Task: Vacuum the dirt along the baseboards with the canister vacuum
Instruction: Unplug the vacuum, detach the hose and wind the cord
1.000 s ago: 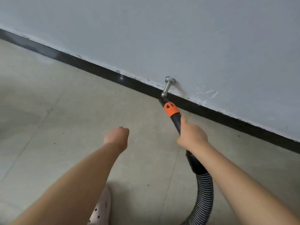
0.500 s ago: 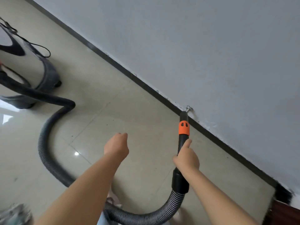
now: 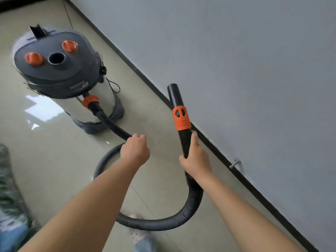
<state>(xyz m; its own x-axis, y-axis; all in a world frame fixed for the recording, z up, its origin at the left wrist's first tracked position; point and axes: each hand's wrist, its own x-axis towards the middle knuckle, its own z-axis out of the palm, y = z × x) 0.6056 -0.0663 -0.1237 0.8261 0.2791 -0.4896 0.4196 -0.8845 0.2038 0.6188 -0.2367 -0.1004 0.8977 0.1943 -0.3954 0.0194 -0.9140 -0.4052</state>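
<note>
Black ribbed hose (image 3: 160, 223): nearest item, curving along the floor at 6 o'clock in a loop; runs up to the right hand on one end and, passing behind the left hand, up to the canister on the other.
Shoe (image 3: 138, 233): pale, perforated, at 6 o'clock, partly under the hose loop.
Left hand (image 3: 135, 151): centre of view, fingers curled into a clenched fist; no object seen in it; the hose passes behind it.
Right hand (image 3: 196, 160): just at 3 o'clock of the left hand, wrapped around the black nozzle tube, thumb lying up along it.
Nozzle tube (image 3: 179, 113): black with an orange collar, held tilted, open end raised toward 12 o'clock, off the floor, in front of the baseboard.
Door stop (image 3: 235, 163): small metal peg on the wall base, at 3 o'clock of the right hand.
Baseboard (image 3: 145, 77): dark strip running diagonally from 11 o'clock to 5 o'clock, between beige tile floor (image 3: 54, 160) and grey wall (image 3: 254, 70).
Canister vacuum (image 3: 60, 73): at 10 o'clock, farthest, standing on the tile; dark lid with two orange knobs and an open port; steel drum; hose joined by an orange coupling.
</note>
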